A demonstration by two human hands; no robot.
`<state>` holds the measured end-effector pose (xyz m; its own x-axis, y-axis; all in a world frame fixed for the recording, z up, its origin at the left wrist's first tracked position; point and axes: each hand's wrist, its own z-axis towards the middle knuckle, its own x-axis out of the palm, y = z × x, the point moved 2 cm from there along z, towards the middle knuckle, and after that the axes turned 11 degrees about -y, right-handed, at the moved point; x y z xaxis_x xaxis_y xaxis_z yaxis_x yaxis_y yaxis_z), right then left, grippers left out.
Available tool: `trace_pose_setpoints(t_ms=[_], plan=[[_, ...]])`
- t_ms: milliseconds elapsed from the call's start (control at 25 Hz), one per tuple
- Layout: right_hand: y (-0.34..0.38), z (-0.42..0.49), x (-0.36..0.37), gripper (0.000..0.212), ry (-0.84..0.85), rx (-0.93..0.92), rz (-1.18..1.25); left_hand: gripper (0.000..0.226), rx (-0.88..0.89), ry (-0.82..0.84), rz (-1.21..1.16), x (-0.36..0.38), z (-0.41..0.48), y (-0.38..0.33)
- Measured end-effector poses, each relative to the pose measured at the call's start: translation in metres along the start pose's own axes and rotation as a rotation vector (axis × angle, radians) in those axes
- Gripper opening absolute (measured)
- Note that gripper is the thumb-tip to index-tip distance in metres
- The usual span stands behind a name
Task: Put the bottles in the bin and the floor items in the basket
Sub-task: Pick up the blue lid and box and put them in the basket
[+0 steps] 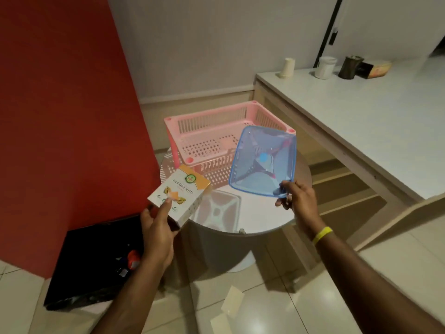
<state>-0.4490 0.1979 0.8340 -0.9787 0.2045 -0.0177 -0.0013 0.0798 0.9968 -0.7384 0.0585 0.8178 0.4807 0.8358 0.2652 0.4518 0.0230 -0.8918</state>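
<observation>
Two items: my left grip (156, 229) clasps the box (179, 196); my right grip (298, 200) pinches the blue lid (262, 162) by one corner; both hang just short of the pink basket (212, 116); so thin a pinch may let the lid swing or slip.

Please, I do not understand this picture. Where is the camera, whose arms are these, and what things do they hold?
There is no machine here. The camera sits on a person's head and looks down, so the two arms are that person's own. The left hand grips a small cardboard box. The right hand pinches a blue see-through lid by its corner. Before them is a round shiny table, on which a pink basket stands. A black bin stands on the floor at the left, and scraps of paper lie on the tiles.
</observation>
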Motion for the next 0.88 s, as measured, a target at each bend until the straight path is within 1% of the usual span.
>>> trace_pose_setpoints(t_ms=[160, 320, 440, 560, 640, 760, 880], plan=[[0.056, 0.056, 0.063, 0.013, 0.035, -0.087, -0.025, 0.049, 0.033, 0.021, -0.018, 0.018, 0.038, -0.034], [0.083, 0.105, 0.137, 0.015, 0.13, -0.061, -0.113, 0.046, 0.053, 0.056, -0.003, 0.035, 0.088, -0.06], [0.08, 0.133, 0.188, 0.017, 0.158, -0.034, -0.196, 0.047, 0.041, 0.084, -0.008, 0.046, 0.128, -0.076], [0.061, 0.152, 0.221, 0.018, 0.157, 0.009, -0.327, 0.048, 0.019, 0.107, -0.011, 0.057, 0.159, -0.085], [0.049, 0.161, 0.231, 0.021, 0.149, 0.045, -0.385, 0.048, 0.005, 0.129, -0.005, 0.064, 0.172, -0.088], [0.036, 0.167, 0.241, 0.021, 0.185, 0.097, -0.457, 0.047, -0.002, 0.153, 0.001, 0.072, 0.19, -0.091], [0.03, 0.171, 0.247, 0.027, 0.21, 0.077, -0.552, 0.048, -0.01, 0.163, -0.004, 0.081, 0.2, -0.093]])
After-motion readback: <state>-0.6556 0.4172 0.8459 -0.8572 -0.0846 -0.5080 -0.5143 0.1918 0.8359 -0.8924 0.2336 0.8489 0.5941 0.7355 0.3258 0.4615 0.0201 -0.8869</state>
